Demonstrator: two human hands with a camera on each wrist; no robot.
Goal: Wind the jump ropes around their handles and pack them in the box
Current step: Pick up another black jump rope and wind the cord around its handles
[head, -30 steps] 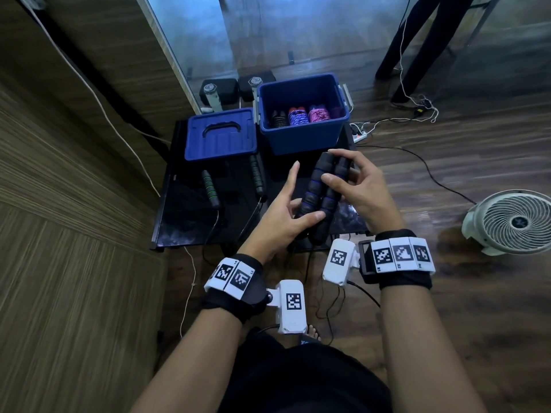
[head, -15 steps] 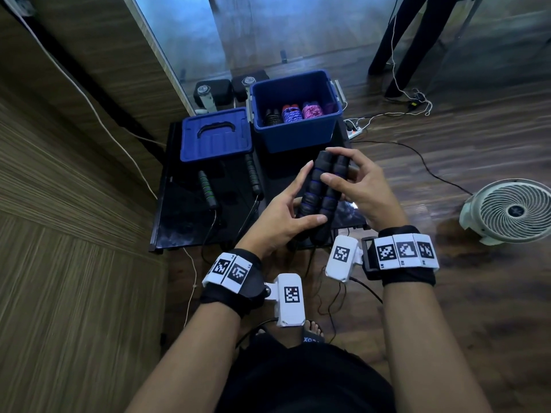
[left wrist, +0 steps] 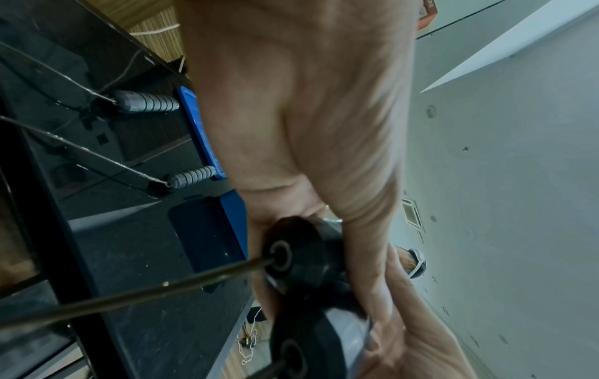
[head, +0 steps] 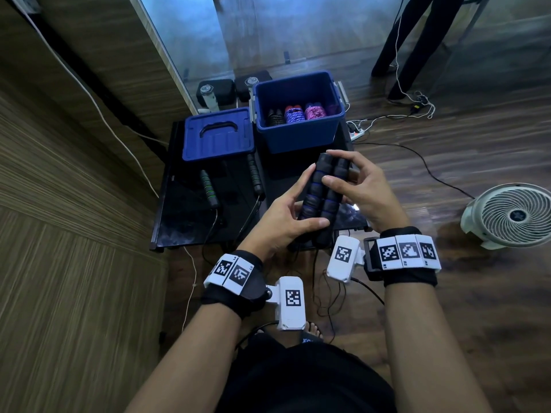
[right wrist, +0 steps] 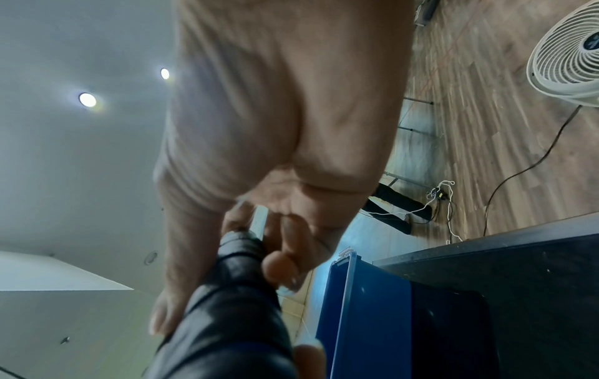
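Two black foam handles with blue rings [head: 323,201] are held side by side above the table's front edge. My left hand [head: 286,213] grips their lower half, thumb across the front and index finger along the left handle. My right hand [head: 360,189] pinches the upper half, with its thumb on the front and a finger over the top end. In the left wrist view the handle ends [left wrist: 285,256] show a thin rope [left wrist: 129,297] running out. The right wrist view shows fingers curled round a handle [right wrist: 233,307]. The open blue box [head: 298,138] stands behind, holding three wound ropes.
A blue lid [head: 219,135] lies left of the box on the black table [head: 185,225]. An unwound rope's green-ringed handles [head: 208,189] lie in front of the lid. A white fan [head: 510,216] stands on the floor at right. Cables trail across the floor, and a person's legs [head: 417,40] stand beyond.
My left index finger, held away from the handles a second ago, now lies along the left handle. The handles stay in both hands at about the same spot.
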